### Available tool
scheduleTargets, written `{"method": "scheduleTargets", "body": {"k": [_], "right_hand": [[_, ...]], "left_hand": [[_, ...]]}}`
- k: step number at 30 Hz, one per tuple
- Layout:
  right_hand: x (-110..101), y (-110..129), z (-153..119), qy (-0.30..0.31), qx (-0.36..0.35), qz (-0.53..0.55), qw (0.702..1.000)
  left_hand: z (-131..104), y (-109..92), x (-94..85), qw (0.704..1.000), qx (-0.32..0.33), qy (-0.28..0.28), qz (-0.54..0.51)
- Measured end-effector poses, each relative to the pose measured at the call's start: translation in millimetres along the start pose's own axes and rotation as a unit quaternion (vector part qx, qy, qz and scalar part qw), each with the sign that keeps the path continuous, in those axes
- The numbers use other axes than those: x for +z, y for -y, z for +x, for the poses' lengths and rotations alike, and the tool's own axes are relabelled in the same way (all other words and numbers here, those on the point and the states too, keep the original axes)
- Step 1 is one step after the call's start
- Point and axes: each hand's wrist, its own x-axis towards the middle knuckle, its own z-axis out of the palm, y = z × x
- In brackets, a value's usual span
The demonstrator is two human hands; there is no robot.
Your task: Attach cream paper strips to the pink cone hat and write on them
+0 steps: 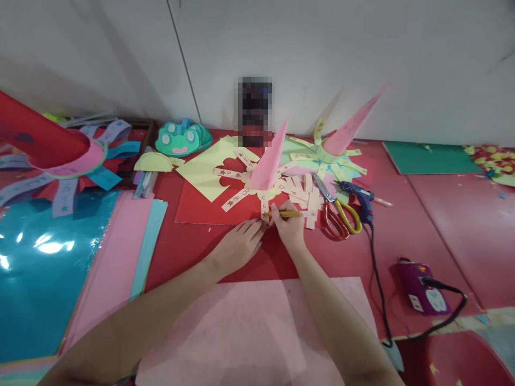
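Note:
My right hand (288,227) grips a yellow pen (284,214), its tip on a peach paper strip (265,205) that hangs from a pink paper cone (270,159). My left hand (238,244) lies flat on the red sheet (209,214) just left of the strip, fingertips pressing near its end. Other lettered strips with stars fan out around the cone's base. A pile of loose peach strips (302,194) lies right of the cone.
Red and yellow scissors (337,213) and a blue glue gun (359,197) lie to the right, its cord running to a purple power strip (422,295). A second cone (349,130), a frog mask (181,138), stacked coloured paper (72,268) and a green mat (430,157) surround the spot.

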Motion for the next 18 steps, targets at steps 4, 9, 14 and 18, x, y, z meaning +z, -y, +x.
{"method": "scheduleTargets", "body": {"k": [4,9,14,18], "right_hand": [[0.1,-0.8,0.1,-0.007,0.006,0.007,1.000],[0.1,-6.1,0.6,-0.007,0.007,-0.003,1.000],[0.2,-8.5,0.8,-0.012,0.006,0.000,1.000],[0.4,-8.5,1.0,-0.013,0.005,0.001,1.000]], "left_hand": [[-0.4,-0.1,0.6,1.000,-0.002,-0.003,-0.001],[-0.6,-0.3,1.9,1.000,-0.010,-0.001,-0.026],[-0.3,-0.2,1.5,1.000,-0.009,0.001,-0.012],[-0.5,0.1,1.3,1.000,0.002,-0.007,0.013]]}}
